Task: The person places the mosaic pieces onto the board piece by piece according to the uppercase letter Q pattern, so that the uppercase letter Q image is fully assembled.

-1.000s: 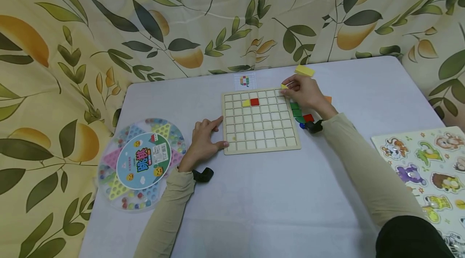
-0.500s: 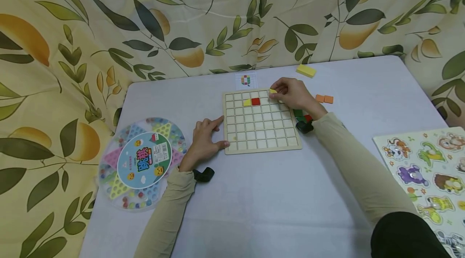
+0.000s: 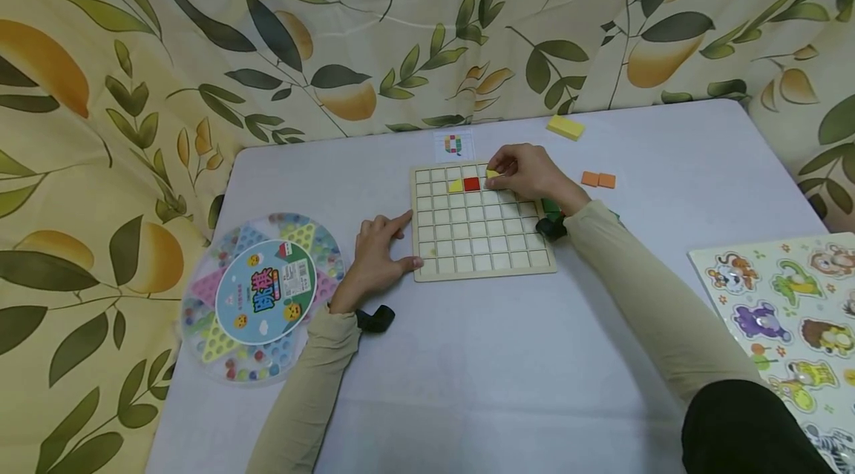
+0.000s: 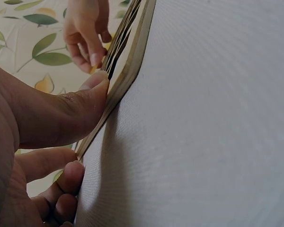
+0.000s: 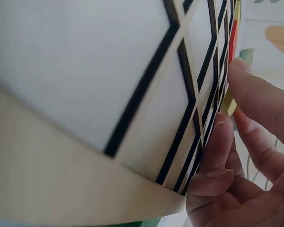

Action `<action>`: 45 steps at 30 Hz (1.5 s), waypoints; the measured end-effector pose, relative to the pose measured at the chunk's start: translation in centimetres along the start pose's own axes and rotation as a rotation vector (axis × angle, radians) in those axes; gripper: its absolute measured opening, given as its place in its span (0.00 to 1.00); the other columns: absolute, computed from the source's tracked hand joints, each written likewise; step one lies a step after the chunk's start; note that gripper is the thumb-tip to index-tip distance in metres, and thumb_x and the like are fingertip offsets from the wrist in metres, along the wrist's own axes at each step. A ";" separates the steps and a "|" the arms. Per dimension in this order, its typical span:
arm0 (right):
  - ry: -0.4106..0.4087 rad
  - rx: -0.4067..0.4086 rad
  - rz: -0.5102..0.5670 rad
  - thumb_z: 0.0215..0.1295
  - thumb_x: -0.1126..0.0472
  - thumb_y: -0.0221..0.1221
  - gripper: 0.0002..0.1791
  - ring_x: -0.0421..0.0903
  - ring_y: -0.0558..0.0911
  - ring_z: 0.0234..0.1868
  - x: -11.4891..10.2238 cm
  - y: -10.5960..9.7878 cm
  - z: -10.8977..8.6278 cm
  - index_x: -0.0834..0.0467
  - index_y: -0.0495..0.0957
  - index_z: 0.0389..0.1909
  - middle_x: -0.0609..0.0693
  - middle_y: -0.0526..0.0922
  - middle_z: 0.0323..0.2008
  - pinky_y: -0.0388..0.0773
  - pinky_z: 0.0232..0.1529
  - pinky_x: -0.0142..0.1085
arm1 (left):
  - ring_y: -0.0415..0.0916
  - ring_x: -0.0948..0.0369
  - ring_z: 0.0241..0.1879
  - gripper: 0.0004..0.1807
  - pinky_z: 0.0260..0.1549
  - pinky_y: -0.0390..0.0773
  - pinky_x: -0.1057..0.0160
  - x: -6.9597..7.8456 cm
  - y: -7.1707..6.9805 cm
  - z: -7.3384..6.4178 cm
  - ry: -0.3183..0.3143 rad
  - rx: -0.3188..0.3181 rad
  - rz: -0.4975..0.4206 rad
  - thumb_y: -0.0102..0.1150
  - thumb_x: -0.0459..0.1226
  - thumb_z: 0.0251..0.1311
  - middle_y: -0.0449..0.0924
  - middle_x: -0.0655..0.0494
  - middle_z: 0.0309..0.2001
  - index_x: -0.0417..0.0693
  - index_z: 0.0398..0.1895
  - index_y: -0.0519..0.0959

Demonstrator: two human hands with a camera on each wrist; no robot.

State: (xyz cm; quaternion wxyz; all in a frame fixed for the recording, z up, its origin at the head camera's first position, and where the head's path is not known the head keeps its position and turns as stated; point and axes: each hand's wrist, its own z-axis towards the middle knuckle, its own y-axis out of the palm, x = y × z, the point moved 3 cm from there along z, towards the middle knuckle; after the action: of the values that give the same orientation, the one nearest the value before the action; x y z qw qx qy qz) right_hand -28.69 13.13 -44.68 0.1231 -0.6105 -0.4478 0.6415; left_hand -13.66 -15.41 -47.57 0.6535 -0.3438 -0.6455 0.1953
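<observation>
A wooden grid board lies on the white table. Within its upper rows sit a small yellow tile with a slanted side and, right beside it, a red square tile. My right hand pinches another yellow tile between thumb and fingers, over the board just right of the red one. On the left side, my left hand touches the board's edge with its thumb and extended index finger, and the other fingers are bent. In the left wrist view, the thumb rests against the rim.
Behind the board lies a small pattern card. A yellow block, two orange tiles and partly hidden green tiles lie to the right. A round marble game box is at left, an animal puzzle board at right.
My right hand has carried the yellow tile leftward from the board's upper right corner to beside the red tile. The left hand has stayed at the board's left edge.
</observation>
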 end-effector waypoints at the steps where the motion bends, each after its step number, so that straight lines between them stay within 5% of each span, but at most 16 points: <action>1: -0.004 -0.002 -0.006 0.68 0.57 0.72 0.16 0.55 0.80 0.47 0.0 0.0 0.0 0.62 0.84 0.50 0.60 0.85 0.48 0.73 0.53 0.45 | 0.58 0.50 0.48 0.49 0.55 0.57 0.49 0.0 0.0 0.0 0.000 0.000 0.001 0.80 0.41 0.56 0.71 0.48 0.46 0.51 0.81 0.67; 8: -0.051 -0.015 -0.034 0.66 0.57 0.73 0.16 0.56 0.81 0.47 -0.5 0.0 0.1 0.62 0.86 0.50 0.61 0.87 0.48 0.74 0.51 0.45 | 0.57 0.51 0.48 0.49 0.55 0.57 0.50 0.1 -0.1 0.1 -0.005 0.000 0.002 0.79 0.41 0.56 0.71 0.49 0.46 0.50 0.81 0.67; 17: 0.016 -0.059 -0.013 0.70 0.58 0.70 0.17 0.55 0.81 0.51 -0.2 -0.5 -0.2 0.61 0.85 0.55 0.61 0.86 0.54 0.74 0.55 0.47 | 0.58 0.51 0.48 0.49 0.54 0.57 0.50 0.2 0.0 0.1 0.003 0.001 0.002 0.79 0.41 0.56 0.72 0.48 0.46 0.50 0.81 0.67; 25: -0.015 -0.059 0.002 0.69 0.61 0.69 0.13 0.54 0.80 0.48 -0.7 -0.2 -0.2 0.62 0.87 0.51 0.60 0.87 0.49 0.73 0.50 0.42 | 0.57 0.51 0.47 0.49 0.53 0.57 0.50 0.2 0.0 0.0 -0.001 0.003 0.002 0.79 0.41 0.56 0.72 0.49 0.46 0.51 0.81 0.67; 45: 0.049 -0.040 0.024 0.67 0.60 0.72 0.11 0.51 0.78 0.45 -0.4 0.4 0.3 0.61 0.89 0.47 0.58 0.86 0.45 0.71 0.50 0.42 | 0.57 0.52 0.47 0.49 0.51 0.56 0.53 0.0 0.1 0.0 -0.002 -0.005 -0.007 0.79 0.41 0.56 0.72 0.49 0.46 0.50 0.81 0.67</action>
State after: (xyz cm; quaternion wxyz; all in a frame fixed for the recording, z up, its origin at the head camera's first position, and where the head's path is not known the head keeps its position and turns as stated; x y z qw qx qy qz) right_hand -28.69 12.52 -44.77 0.1144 -0.6337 -0.4500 0.6187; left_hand -13.69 -15.36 -47.61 0.6524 -0.3432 -0.6479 0.1917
